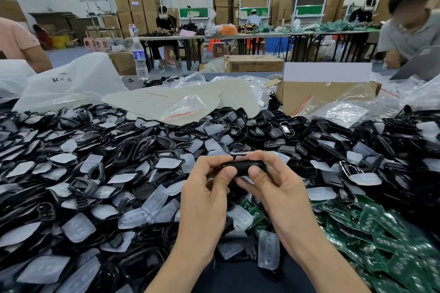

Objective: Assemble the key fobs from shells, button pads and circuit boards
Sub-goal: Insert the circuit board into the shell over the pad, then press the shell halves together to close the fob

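Note:
A black key fob (242,165) is held edge-on in mid-air between both hands, above the heaped parts. My left hand (206,188) pinches its left end with thumb and curled fingers. My right hand (269,184) grips its right end, thumb pressed on the near edge and fingers over the top. Black shells (133,147) and translucent white button pads (152,202) lie mixed in a deep pile across the table. Green circuit boards (385,231) are heaped at the lower right. What is inside the fob is hidden.
A cardboard box (328,95) and clear plastic bags (345,112) stand behind the pile at the right. White foam sheets (166,100), a large white bag (69,83) and a water bottle (140,59) are at the back. A person (409,28) sits at the far right.

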`<action>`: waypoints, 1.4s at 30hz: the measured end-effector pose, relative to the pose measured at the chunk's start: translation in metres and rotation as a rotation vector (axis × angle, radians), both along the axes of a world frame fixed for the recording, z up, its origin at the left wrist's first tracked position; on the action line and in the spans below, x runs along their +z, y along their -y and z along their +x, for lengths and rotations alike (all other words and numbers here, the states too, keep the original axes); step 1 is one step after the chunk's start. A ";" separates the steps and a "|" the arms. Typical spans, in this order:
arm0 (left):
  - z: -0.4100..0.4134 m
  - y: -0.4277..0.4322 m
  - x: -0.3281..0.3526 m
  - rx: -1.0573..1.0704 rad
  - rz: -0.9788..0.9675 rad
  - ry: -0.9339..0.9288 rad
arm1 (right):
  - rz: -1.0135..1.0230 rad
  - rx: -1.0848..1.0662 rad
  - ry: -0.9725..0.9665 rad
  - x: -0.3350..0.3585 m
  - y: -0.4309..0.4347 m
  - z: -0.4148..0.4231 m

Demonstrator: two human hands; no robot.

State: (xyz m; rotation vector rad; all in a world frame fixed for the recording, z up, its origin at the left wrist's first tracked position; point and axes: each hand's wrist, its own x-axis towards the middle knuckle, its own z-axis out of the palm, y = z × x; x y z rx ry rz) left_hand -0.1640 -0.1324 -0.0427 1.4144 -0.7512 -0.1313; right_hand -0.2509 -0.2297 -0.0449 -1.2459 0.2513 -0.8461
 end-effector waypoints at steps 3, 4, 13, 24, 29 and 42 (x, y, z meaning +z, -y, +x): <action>-0.001 0.001 0.000 0.026 0.018 0.038 | -0.006 -0.008 0.007 0.001 -0.002 0.000; -0.001 0.002 -0.001 0.038 0.025 0.049 | -0.007 -0.011 0.009 0.001 -0.002 0.000; 0.001 0.002 -0.005 0.054 0.042 0.085 | -0.096 -0.044 -0.034 0.006 -0.008 -0.001; 0.001 -0.001 -0.002 0.050 0.025 0.090 | -0.087 -0.008 -0.008 0.009 -0.006 -0.004; 0.001 -0.002 0.000 0.014 0.003 0.076 | -0.069 0.013 0.012 0.010 -0.004 -0.005; 0.005 -0.005 0.008 -0.136 -0.020 0.094 | -0.056 0.017 0.026 0.008 0.004 -0.007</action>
